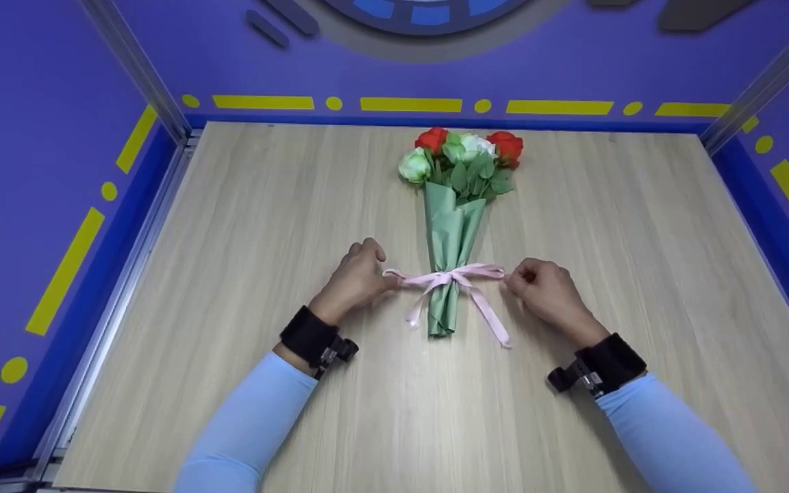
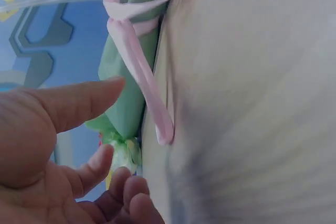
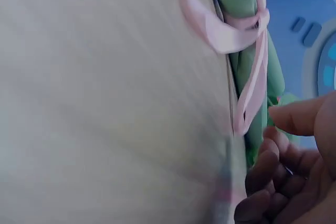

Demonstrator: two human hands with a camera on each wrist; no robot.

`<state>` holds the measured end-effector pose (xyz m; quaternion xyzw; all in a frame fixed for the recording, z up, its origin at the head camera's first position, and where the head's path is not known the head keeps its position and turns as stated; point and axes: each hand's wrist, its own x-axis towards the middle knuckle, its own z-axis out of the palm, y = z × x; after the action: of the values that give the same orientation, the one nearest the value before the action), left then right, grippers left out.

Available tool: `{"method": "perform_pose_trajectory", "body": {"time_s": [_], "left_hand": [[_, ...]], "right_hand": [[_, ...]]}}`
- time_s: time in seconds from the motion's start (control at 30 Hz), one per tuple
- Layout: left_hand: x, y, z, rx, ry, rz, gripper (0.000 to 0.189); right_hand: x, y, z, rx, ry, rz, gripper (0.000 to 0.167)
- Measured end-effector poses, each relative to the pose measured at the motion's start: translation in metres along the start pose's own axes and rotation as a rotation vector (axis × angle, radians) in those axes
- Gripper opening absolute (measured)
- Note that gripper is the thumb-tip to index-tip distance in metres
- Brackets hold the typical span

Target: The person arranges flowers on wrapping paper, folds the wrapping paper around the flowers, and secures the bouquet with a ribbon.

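Observation:
A bouquet with red, white and pale green flowers (image 1: 466, 147) lies on the table, wrapped in green paper (image 1: 446, 229). Around the narrow part of the wrap a pink ribbon (image 1: 444, 278) is tied in a bow, with a loop to each side and two tails. My left hand (image 1: 360, 275) is beside the left loop (image 2: 142, 72), its thumb straight and apart from the fingers, holding nothing. On the other side, my right hand (image 1: 545, 287) has loosely bent fingers close to the tip of the right loop (image 3: 253, 90), with no ribbon between thumb and fingers.
The light wood table (image 1: 298, 178) carries the bouquet in its middle. Blue panels with yellow marks, such as the back wall (image 1: 408, 75), stand along the back and both sides. Each wrist wears a black strap (image 1: 309, 335) with a small camera.

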<state>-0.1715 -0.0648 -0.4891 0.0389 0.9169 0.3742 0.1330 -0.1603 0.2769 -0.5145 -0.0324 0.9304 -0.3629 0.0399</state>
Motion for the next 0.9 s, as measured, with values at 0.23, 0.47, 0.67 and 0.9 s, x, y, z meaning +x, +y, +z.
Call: {"method": "perform_pose_trajectory", "body": {"time_s": [0.23, 0.47, 0.67, 0.9], "left_hand": [[-0.011, 0.011, 0.022, 0.106, -0.084, 0.160, 0.025], [-0.015, 0.011, 0.028, 0.189, -0.157, 0.236, 0.020], [-0.017, 0.007, 0.022, 0.192, -0.202, 0.229, 0.017], [-0.017, -0.001, 0.013, 0.179, -0.231, 0.200, 0.020]], "right_hand": [[-0.010, -0.013, 0.013, -0.039, -0.118, -0.068, 0.016], [-0.011, -0.015, 0.018, -0.124, -0.207, -0.135, 0.011], [-0.016, -0.016, 0.018, -0.144, -0.226, -0.139, 0.014], [-0.019, -0.016, 0.012, -0.183, -0.281, -0.164, 0.013]]}}
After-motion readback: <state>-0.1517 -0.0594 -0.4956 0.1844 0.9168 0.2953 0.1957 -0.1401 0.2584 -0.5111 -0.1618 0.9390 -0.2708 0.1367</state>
